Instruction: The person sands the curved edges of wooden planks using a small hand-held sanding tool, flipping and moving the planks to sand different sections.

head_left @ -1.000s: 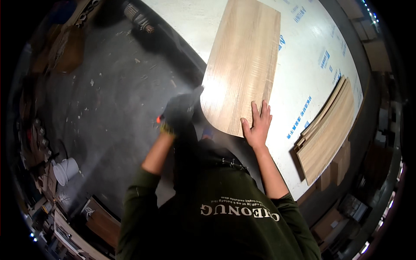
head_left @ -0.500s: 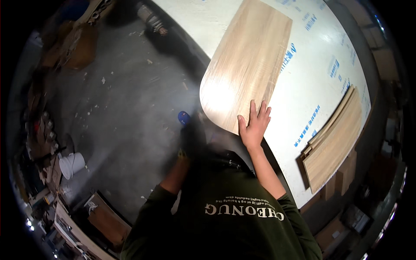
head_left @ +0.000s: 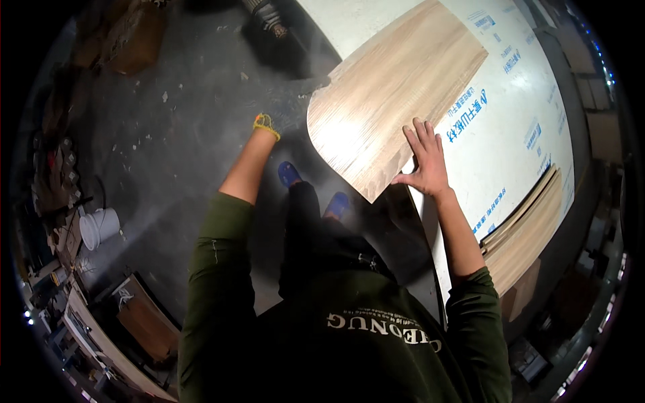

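Note:
A pale wood-grain board (head_left: 396, 87) with a curved left end lies on a white sheet-covered table and juts past its left edge. My right hand (head_left: 428, 161) rests at the board's near right edge, open, fingers spread over the white surface and thumb against the board. My left hand (head_left: 290, 106), in a dark glove with a yellow cuff, reaches to the board's left edge. Its fingers blend into the dark floor, so whether they grip the board cannot be made out.
The white table top (head_left: 517, 127) carries blue print. Several wood-grain strips (head_left: 527, 235) are stacked at its right side. On the grey floor stand a white bucket (head_left: 99, 227) at left and a brown carton (head_left: 138, 40) at far left. My feet in blue shoes (head_left: 289, 173) are below the board.
The board has turned, its near end now coming to a corner further over the table's edge. My left hand has moved up and out to its left edge; my right hand shifted right.

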Tool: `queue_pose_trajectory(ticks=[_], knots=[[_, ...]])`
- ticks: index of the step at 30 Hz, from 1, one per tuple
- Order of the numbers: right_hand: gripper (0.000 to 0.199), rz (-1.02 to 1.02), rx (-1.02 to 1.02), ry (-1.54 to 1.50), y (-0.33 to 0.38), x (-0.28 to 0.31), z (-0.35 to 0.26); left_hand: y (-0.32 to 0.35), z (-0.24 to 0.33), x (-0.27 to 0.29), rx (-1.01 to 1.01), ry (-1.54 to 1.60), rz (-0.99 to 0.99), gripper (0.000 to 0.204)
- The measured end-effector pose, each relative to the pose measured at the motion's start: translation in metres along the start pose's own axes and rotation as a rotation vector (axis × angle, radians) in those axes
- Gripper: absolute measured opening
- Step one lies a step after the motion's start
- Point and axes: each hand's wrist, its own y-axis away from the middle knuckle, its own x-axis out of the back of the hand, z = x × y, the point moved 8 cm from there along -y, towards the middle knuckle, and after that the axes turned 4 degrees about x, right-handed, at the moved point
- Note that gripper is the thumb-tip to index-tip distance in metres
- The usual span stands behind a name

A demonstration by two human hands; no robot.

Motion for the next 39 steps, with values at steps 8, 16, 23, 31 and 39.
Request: queue_pose_trajectory(ticks=[8,16,23,31,39], knots=[[0.118,0.066,0.034,-0.031,-0.011,0.002,-0.015,0.171,0.011,-0.059,-0.124,-0.131,-0.03,0.019],[0.104,0.139,0.009,-0.031,-0.025,-0.003,-0.022,0.17,-0.003,-0.039,0.356,-0.305,-0.215,0.037],[0.099,0.162,0.03,-0.041,-0.033,0.001,-0.024,0.041,-0.062,-0.023,0.257,-0.434,-0.189,0.042],[0.099,0.158,0.022,-0.043,-0.039,0.0,-0.028,0.123,0.087,-0.031,-0.007,-0.036,0.28,0.047],[0.099,0.141,0.009,-0.049,-0.03,-0.007,-0.025,0.146,0.119,-0.062,0.325,-0.463,-0.209,0.037]])
